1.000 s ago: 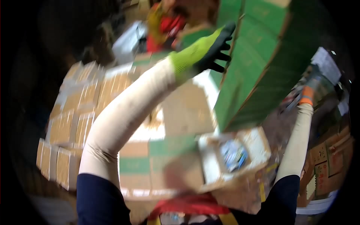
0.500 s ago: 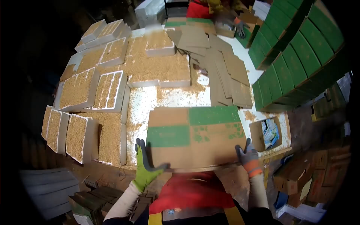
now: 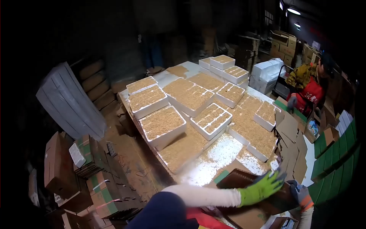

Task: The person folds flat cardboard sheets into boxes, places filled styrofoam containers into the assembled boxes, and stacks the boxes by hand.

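A brown and green cardboard box (image 3: 244,177) stands opened up at the near edge of the table, its dark brown inner walls showing. My left hand (image 3: 265,187), in a green and grey glove, reaches across the box with its fingers stretched apart, lying against a raised panel. At the box's right end is my right hand (image 3: 302,195), in a grey and orange glove, its fingers bent around the cardboard edge. The box's lower part is partly hidden by my left arm.
White foam trays (image 3: 162,124) filled with brown grain-like material cover much of the table (image 3: 219,152). Loose cardboard sheets (image 3: 291,141) lie at right, beside stacked green boxes (image 3: 335,171). A co-worker (image 3: 310,87) stands at the far right. Flattened boxes (image 3: 103,187) are stacked at lower left.
The view has swung left. The cardboard, lying flat between both hands before, is now opened into a box. My left hand has crossed over toward the right hand.
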Action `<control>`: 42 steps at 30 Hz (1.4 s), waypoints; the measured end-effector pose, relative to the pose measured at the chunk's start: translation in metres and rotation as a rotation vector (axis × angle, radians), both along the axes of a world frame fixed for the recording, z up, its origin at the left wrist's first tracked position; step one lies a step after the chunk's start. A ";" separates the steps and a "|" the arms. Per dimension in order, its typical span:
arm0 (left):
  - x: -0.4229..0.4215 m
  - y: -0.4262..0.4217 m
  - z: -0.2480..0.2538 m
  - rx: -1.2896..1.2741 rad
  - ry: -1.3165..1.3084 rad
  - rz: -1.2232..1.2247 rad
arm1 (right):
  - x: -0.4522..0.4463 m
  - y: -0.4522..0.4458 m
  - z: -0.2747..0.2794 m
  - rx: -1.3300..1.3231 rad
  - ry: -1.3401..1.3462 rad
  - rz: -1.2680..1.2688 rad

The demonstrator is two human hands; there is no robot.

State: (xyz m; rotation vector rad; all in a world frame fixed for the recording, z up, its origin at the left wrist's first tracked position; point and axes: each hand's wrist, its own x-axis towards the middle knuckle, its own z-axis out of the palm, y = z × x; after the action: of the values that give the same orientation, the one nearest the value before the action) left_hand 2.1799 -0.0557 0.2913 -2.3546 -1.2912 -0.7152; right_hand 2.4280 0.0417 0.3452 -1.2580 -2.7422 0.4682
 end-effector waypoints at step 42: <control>-0.067 -0.024 -0.017 0.042 -0.472 -0.009 | -0.053 0.113 -0.079 0.210 -0.097 -0.051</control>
State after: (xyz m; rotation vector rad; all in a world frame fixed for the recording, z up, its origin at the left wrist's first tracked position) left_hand 2.1124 -0.0796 0.2747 -2.2348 -1.4240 -1.3454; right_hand 2.3755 0.1545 0.2663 -1.3242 -2.7415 0.1124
